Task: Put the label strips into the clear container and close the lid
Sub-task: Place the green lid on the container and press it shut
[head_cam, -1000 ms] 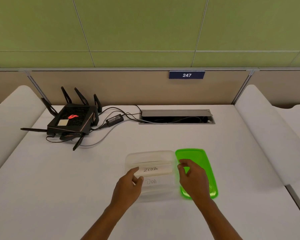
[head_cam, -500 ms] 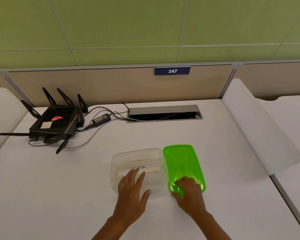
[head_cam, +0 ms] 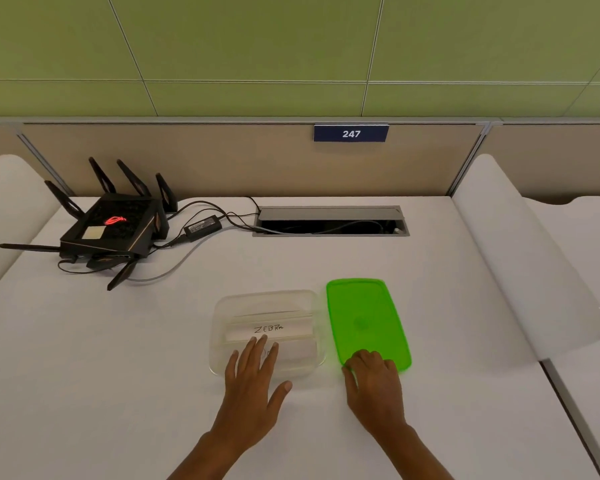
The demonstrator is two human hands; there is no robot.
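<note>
A clear container [head_cam: 222, 327] stands open on the white table. Inside lie white label strips; the one marked ZEBRA [head_cam: 269, 330] faces up, and a second strip below it is partly hidden by my fingers. My left hand [head_cam: 253, 379] lies flat, fingers spread, over the container's near edge and holds nothing. A bright green lid [head_cam: 362, 317] lies flat just right of the container. My right hand [head_cam: 373, 382] curls its fingers over the lid's near edge.
A black router [head_cam: 113, 226] with antennas, its power brick [head_cam: 201, 225] and cables sit at the back left. An open cable hatch [head_cam: 329, 221] lies at the back centre. A white curved divider [head_cam: 527, 258] borders the right side.
My left hand has let go of the strips and flattened over the container's near edge. My right hand slid from the lid's top left down to its near edge.
</note>
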